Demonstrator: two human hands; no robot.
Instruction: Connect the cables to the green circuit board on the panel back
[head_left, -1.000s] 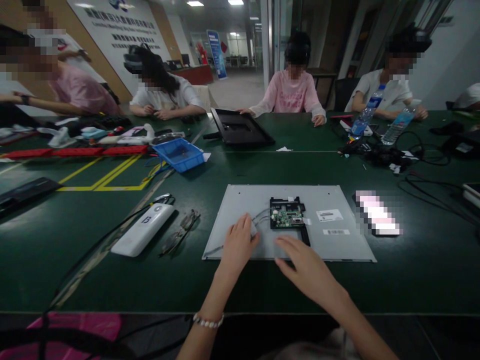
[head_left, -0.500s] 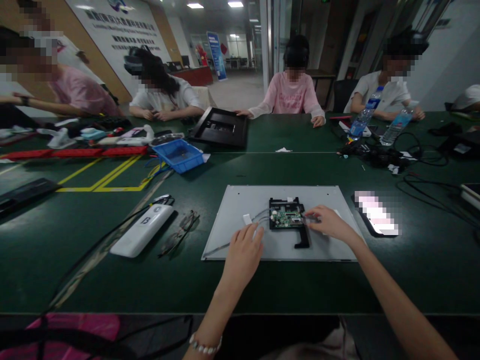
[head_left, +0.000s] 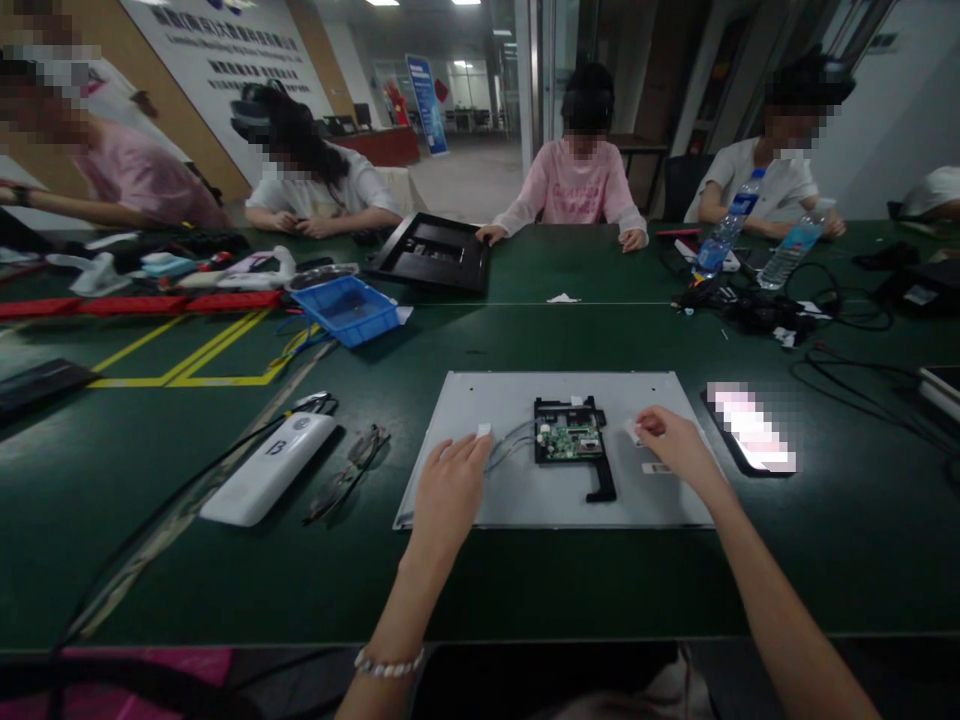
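A light grey flat panel [head_left: 510,505] lies on the green table in front of me. Near its middle sits a green circuit board [head_left: 570,440] in a black bracket [head_left: 602,485], with thin grey cables [head_left: 514,440] running left. My left hand [head_left: 450,490] rests over the panel's left part, fingers stretched out beside a small white tag [head_left: 484,431] at the cables; its palm hides part of them. To the right of the board, my right hand [head_left: 671,445] has thumb and fingertips pinched together at a small whitish piece [head_left: 631,432], whose kind I cannot make out.
Left of the panel lie eyeglasses [head_left: 349,475] and a white power bank [head_left: 270,470] with a cable. A phone [head_left: 750,430] is to the right. Farther off are a blue tray [head_left: 349,310], a black frame [head_left: 431,255], water bottles [head_left: 727,225] and several seated people.
My right hand has moved right, away from the board's edge, and its fingers have closed. The left hand has shifted slightly left. My view has turned a little.
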